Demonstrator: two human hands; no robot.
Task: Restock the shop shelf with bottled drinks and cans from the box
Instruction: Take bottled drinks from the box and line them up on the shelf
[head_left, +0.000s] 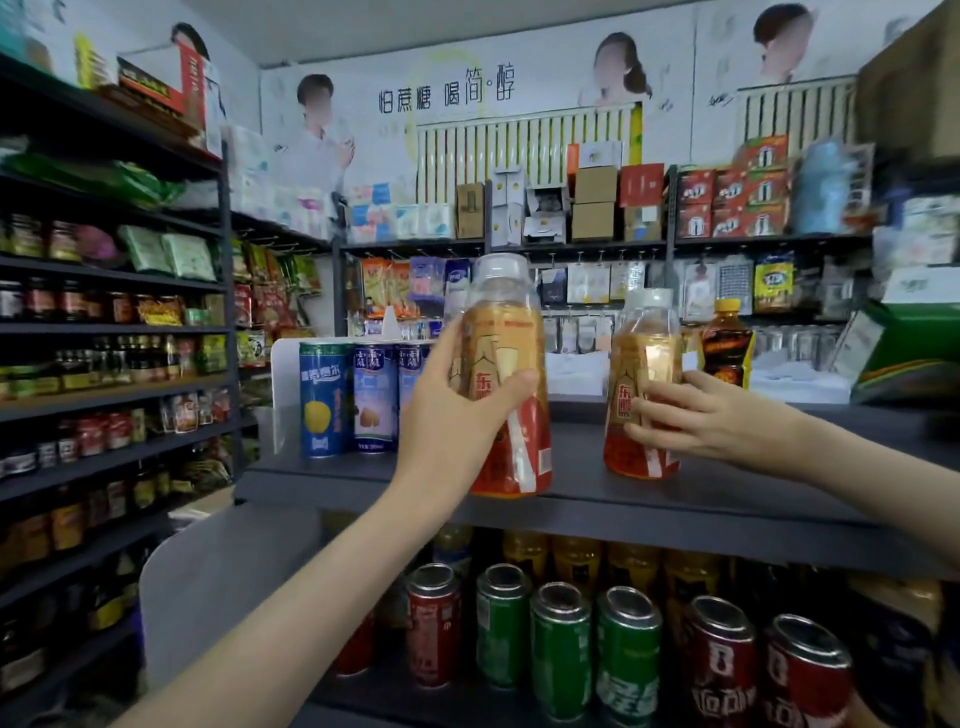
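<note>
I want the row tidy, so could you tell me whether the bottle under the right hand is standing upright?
Upright: the bottle stands base-down on the top shelf, clear cap up, with the right hand against its side.

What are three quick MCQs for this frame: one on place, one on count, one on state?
1. Where do the blue cans stand?
A. On the top shelf, left of the held bottles
B. On the lower shelf among the green cans
C. On the floor

2. How many orange bottles with white caps are the hands on?
A. One
B. Two
C. Four

3. What is the left hand doing?
A. Hanging empty
B. Wrapped around a bottle
C. Resting flat on the shelf

Answers:
1. A: the blue cans sit on the top shelf, to the left of both bottles.
2. B: the left bottle and the right bottle, one per hand.
3. B: its grip closes around the left bottle's label, while the right hand is on the right bottle, which stands on the shelf.
</note>
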